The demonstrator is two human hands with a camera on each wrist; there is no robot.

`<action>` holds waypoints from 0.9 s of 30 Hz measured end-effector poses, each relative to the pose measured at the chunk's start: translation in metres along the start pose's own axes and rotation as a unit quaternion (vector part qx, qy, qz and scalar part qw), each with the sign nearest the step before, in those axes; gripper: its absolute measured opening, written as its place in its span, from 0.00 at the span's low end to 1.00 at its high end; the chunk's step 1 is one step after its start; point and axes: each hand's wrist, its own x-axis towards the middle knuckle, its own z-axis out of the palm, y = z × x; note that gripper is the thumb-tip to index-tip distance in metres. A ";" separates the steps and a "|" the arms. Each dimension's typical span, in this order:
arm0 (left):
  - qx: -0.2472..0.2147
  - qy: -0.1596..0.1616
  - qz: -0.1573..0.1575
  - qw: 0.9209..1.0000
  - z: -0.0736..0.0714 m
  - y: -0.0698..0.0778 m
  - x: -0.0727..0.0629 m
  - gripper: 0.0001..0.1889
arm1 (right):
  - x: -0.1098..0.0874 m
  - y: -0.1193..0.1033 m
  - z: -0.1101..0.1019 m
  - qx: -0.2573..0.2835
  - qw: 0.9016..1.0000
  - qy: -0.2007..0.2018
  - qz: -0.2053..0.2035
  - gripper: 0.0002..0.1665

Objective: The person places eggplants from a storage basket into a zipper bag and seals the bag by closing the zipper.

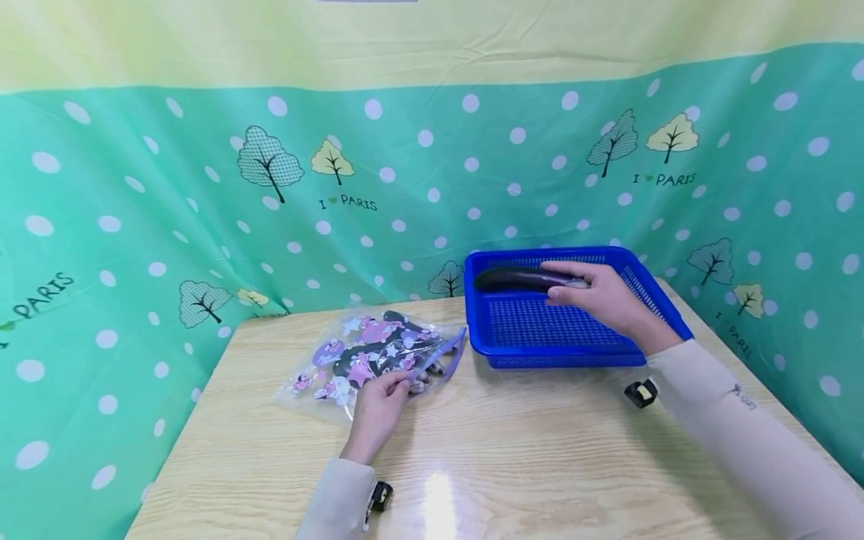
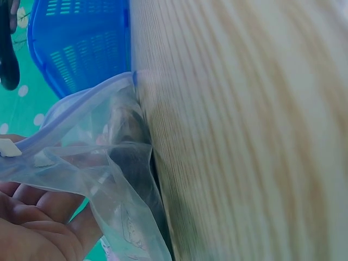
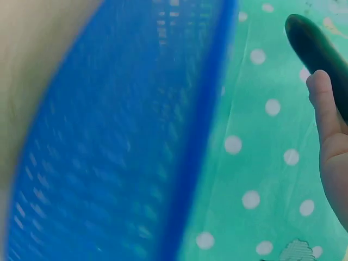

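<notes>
My right hand (image 1: 604, 296) holds a long dark purple eggplant (image 1: 509, 280) by its stem end, level over the blue basket (image 1: 567, 358). In the right wrist view the eggplant (image 3: 315, 46) shows above the basket's rim, with the thumb along it. A clear zip bag (image 1: 312, 382) printed with cartoon figures lies left of the basket. My left hand (image 1: 379, 409) pinches the edge of its mouth, which gapes toward the basket. Inside are more long dark shapes, with greyish ends (image 1: 420, 384) near the opening. The left wrist view shows the bag's lilac zip strip (image 2: 81, 100) lifted.
The basket has perforated walls and stands at the table's back right. Wood-grain tabletop (image 1: 513, 457) extends in front of it and the bag. A green dotted curtain (image 1: 405, 150) hangs behind and along both sides. Black wrist devices (image 1: 641, 392) sit under the sleeves.
</notes>
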 end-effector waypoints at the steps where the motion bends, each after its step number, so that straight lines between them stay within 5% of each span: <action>1: -0.001 0.000 0.000 1.000 0.000 0.000 0.000 0.11 | -0.004 0.001 0.005 0.009 1.000 -0.001 -0.002 0.33; 13: -0.011 0.001 0.002 1.000 0.001 0.001 -0.002 0.10 | -0.044 0.034 0.053 0.146 0.987 -0.049 -0.050 0.27; 27: 0.011 0.005 0.023 1.000 0.005 0.006 -0.005 0.10 | -0.052 0.061 0.132 0.185 0.980 -0.069 -0.025 0.27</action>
